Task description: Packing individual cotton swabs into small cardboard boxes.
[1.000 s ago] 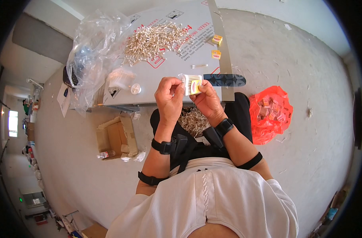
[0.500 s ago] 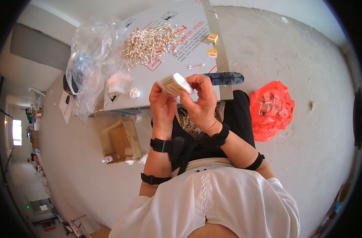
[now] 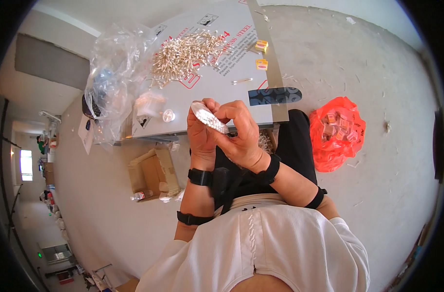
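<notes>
Between my two hands, above the table's near edge, is a small clear bag packed with cotton swabs [image 3: 208,118], its white tips facing up. My left hand [image 3: 201,131] grips the bag's left side. The fingers and thumb of my right hand [image 3: 240,130] pinch its right end. Beyond them a large loose pile of cotton swabs [image 3: 185,56] lies on the table [image 3: 217,92]. A few single swabs [image 3: 242,81] rest nearer to me. Two small yellow cards [image 3: 262,64] are by the table's right edge.
A clear plastic bag [image 3: 116,82] covers the table's left side, near a stack of clear small bags [image 3: 150,104] and a round white container [image 3: 168,116]. An open cardboard box [image 3: 154,175] stands on the floor at left. A red bag of filled packs [image 3: 336,134] sits at right.
The bag of swabs has been turned in my hands: its yellow-labelled side showed before, and now the white tips face up. Both hands have shifted only slightly.
</notes>
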### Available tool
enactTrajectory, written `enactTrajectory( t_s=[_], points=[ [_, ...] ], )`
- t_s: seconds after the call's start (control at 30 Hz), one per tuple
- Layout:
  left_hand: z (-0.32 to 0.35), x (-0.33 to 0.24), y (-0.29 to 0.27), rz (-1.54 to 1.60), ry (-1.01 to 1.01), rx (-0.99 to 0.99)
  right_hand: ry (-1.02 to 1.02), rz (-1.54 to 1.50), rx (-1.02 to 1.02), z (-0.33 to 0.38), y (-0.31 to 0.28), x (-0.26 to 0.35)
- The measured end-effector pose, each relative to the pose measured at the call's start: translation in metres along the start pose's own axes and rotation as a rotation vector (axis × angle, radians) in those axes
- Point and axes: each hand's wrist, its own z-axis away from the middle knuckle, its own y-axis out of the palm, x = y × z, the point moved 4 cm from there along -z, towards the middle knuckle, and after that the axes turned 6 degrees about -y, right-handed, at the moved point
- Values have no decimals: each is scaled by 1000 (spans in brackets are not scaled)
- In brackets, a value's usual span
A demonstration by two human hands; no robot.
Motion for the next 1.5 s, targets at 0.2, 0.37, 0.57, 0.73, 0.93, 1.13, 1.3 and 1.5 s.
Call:
enactTrajectory(
  t_s=[0.2, 0.37, 0.57, 0.73, 0.93, 1.13, 1.3, 1.5],
  points=[
    [0, 0, -7, 29, -3, 10, -14, -21, 0, 0, 0, 1],
    [0, -1, -3, -37, 27, 6, 10, -54, 10, 3, 0, -1],
    [-2, -5, -3, -64, 25, 49, 16, -78, 22, 2, -1, 0],
    [-4, -6, 0, -125, 81, 24, 51, -90, 39, 2, -1, 1],
    [-5, -7, 2, -158, 90, 31, 46, -67, 46, 1, -2, 0],
    [5, 1, 5, -361, 69, -52, 58, -132, 45, 1, 1, -4],
    [11, 6, -10, -179, -15, -216, 5, -33, 37, -6, 2, 0],
    [22, 3, -5, -392, 91, -151, -14, -17, 36, -1, 4, -8]
  ],
)
